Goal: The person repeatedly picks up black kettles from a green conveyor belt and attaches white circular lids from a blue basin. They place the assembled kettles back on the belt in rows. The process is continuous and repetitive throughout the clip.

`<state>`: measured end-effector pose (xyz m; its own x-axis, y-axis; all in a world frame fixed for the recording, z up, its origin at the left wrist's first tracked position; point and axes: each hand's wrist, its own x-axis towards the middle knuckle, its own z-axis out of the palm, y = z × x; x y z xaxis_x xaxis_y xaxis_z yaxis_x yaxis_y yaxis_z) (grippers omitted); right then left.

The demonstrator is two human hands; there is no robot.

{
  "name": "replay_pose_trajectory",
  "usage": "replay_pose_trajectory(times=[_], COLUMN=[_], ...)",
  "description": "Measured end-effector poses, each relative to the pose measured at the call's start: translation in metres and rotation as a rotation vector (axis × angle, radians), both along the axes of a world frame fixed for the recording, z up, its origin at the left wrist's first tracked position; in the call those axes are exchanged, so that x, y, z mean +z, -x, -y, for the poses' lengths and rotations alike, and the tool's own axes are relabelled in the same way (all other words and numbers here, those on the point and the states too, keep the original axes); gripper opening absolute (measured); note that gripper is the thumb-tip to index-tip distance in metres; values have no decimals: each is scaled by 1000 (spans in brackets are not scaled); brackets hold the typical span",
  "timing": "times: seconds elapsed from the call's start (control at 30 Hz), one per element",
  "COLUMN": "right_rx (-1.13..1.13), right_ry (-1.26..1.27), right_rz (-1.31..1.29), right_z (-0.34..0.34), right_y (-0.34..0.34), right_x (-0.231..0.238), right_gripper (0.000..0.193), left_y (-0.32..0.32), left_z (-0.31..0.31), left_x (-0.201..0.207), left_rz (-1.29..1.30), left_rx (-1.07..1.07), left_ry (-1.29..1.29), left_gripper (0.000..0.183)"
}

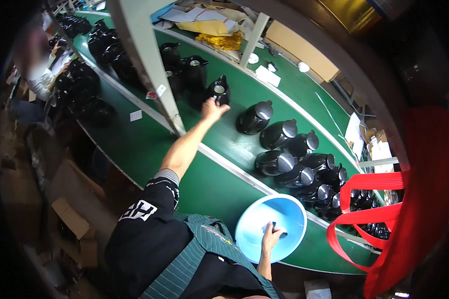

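My left hand reaches far out over the green belt, its fingers closed at the near side of a black jug. That jug stands upright, with a pale round area showing at its top. Down in a light blue basin, my right hand pinches a small dark piece whose exact kind I cannot make out. Right of my left hand stands another glossy black jug with a dark lid. Several more lidded jugs crowd together farther right along the belt.
A grey metal post rises left of my left arm. Red straps hang at the right. More black jugs stand beyond the post. Papers and gold foil lie on the far shelf. Another person is at far left.
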<state>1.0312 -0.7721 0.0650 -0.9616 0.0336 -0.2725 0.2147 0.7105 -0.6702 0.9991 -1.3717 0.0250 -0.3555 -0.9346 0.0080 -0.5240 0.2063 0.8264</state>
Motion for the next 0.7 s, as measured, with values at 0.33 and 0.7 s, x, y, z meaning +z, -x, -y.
replay_pose_trajectory(times=[0.33, 0.7], right_rx=[419, 1132], right_ry=[626, 193], right_rz=[-269, -904], right_z=[154, 148], right_y=[-1, 21], right_x=[77, 98], right_gripper=[62, 94], left_y=[-125, -139], left_z=[-191, -232], left_x=[135, 219], left_rz=[-2, 173], left_rx=[-725, -1258], left_ry=[96, 56], left_gripper=[34, 26])
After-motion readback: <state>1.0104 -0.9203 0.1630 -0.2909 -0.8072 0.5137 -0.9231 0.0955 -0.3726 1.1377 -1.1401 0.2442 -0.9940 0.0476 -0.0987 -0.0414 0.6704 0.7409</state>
